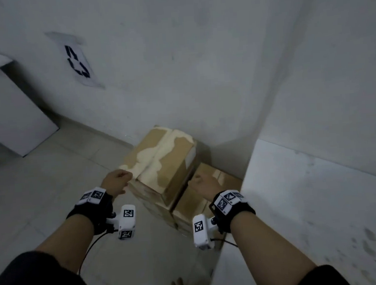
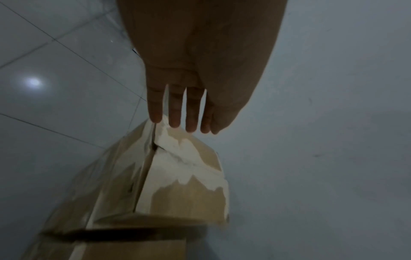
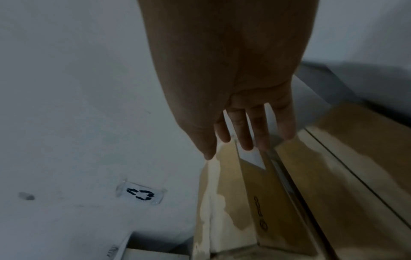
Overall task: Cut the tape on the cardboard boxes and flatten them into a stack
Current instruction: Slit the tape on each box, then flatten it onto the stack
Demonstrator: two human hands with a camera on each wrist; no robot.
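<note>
2 cardboard boxes [image 1: 161,158] sat stacked in the floor corner against the wall. Left hand [image 1: 116,181] and right hand [image 1: 205,183] reached toward the top one, fingers straight, holding nothing.

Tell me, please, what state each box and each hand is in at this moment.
Top cardboard box: upright on the stack, flaps closed, surface paper torn pale.
Lower cardboard box: on its stack beside it, closed.
Left hand: open, at the top box's near corner.
Right hand: open, holding nothing.
</note>
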